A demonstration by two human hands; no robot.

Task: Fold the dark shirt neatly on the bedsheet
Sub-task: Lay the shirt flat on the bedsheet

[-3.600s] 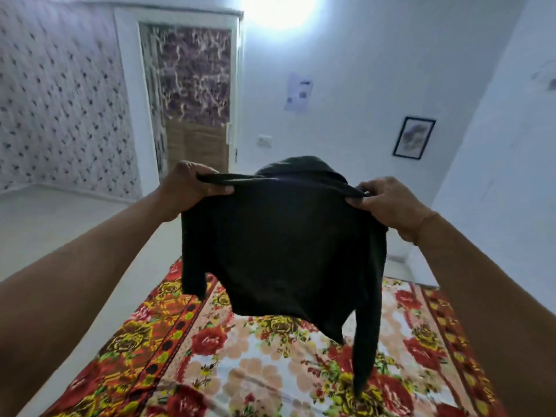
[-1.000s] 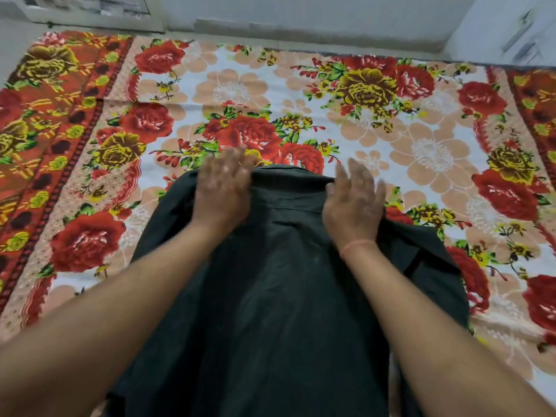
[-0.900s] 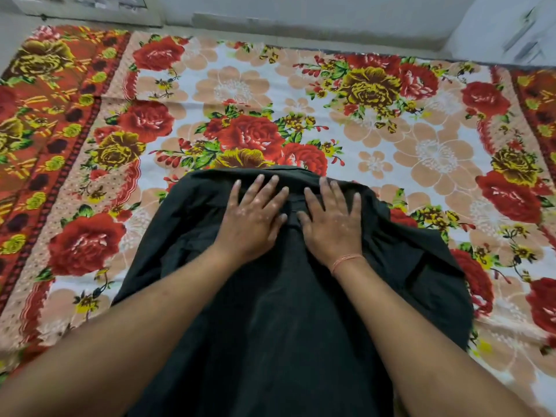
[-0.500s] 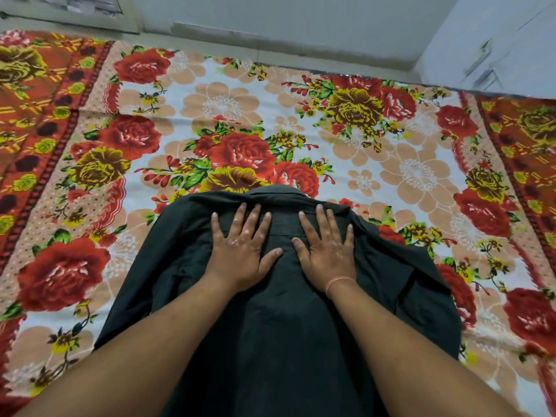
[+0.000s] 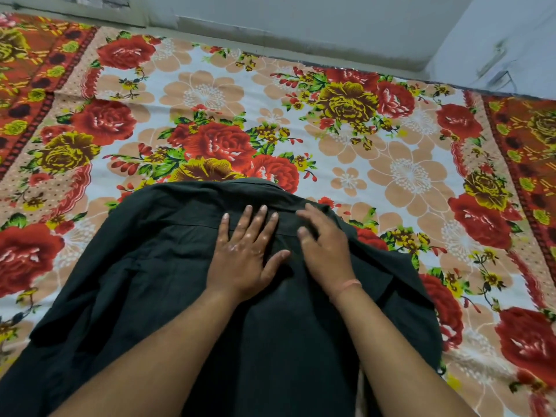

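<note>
Left hand (image 5: 245,254): flat on the shirt (image 5: 150,281), palm down, fingers straight and spread; it holds nothing.
Right hand (image 5: 326,251): just beside my left, palm down on the cloth, fingers a little bent and slightly blurred; as far as I can tell it grips nothing. A thin band (image 5: 350,285) sits on this wrist.
Shirt: spread on the bedsheet (image 5: 376,164), back side up as I read it. The collar (image 5: 252,182) is at the far edge, and the hem runs toward me, out of view under my arms.
Sleeves: the right side bunches in a loose flap (image 5: 391,284) near my right wrist. The left side fans out wide to the lower left.
Bedsheet: floral, lying flat under the shirt, with plenty of it showing beyond the collar and on both sides.
Step in hand: I judge this to be the smoothing, pressing the upper back flat before any fold. I see no clean fold made yet.
Next move: sweep both palms outward to clear the creases, then straighten the right flap. After that, take one side at shoulder and hem and bring it in over the middle, edges parallel.
</note>
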